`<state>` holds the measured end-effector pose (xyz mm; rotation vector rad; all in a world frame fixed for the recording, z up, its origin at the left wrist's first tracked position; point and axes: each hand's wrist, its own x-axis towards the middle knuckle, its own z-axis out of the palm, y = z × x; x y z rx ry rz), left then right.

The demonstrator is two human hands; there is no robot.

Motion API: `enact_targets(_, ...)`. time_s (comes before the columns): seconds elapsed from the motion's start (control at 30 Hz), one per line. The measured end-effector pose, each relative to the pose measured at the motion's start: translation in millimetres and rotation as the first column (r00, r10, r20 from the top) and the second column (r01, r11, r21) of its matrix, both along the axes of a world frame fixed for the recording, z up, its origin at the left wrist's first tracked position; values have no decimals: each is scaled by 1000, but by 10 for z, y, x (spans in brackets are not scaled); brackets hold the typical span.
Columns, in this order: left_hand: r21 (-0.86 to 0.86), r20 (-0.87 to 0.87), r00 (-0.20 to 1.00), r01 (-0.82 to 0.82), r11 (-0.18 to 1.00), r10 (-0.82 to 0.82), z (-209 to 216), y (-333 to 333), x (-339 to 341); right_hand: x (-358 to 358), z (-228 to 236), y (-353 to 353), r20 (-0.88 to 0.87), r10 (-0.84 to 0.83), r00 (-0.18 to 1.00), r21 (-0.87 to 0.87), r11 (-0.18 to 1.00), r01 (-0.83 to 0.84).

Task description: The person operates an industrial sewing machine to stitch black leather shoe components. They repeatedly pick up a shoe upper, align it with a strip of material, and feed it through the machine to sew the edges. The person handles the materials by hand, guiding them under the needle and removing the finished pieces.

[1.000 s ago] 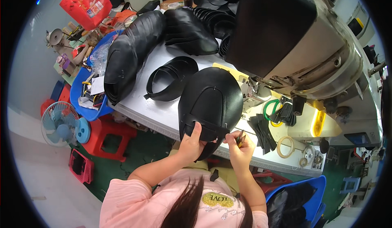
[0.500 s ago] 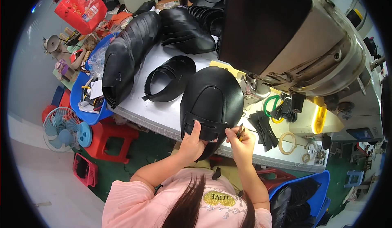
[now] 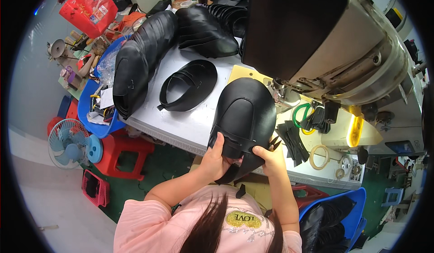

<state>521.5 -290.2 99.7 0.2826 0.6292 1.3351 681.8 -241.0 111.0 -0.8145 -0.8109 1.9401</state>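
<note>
A black leather shoe upper (image 3: 244,110) with a strap across its opening is held up in front of me at the table edge. My left hand (image 3: 217,160) grips its lower left side, thumb on top by the strap and fingers hidden beneath. At the lower right edge my right hand (image 3: 271,158) presses its thumb on the leather near the strap's end. Dark pointed tips of what look like thread snips (image 3: 275,141) stick out from that same hand. Left of the upper, another black shoe upper (image 3: 189,85) lies on the white table (image 3: 149,122).
A sewing machine (image 3: 343,63) stands at the right. Black strips (image 3: 293,140), a green ring (image 3: 299,113) and a tape roll (image 3: 319,157) lie below it. Stacked black uppers (image 3: 144,54) fill the table's back left. Blue bins (image 3: 92,128) flank the table.
The shoe upper has shifted right and tilted a little, both hands with it. My right hand, earlier beside the upper with the small pointed tool, now has its thumb on the upper's edge.
</note>
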Motion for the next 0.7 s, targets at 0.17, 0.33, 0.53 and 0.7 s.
enact_targets(0.17,-53,-65,998,-15,999,11,96,-4,68,8,43,-20,-107,-35,994,-39,999,31)
enact_targets(0.33,-59,-31,999,-23,998,21,117,-10,65,-26,4,-57,-60,-182,981,37,982,184)
enact_targets(0.53,28,-239,971,18,999,-10,-9,-78,132,106,-47,-84,-16,-217,976,91,972,217)
enact_targets(0.7,112,-462,885,2,994,50,-101,-96,195,214,-162,-105,55,-179,982,79,982,174)
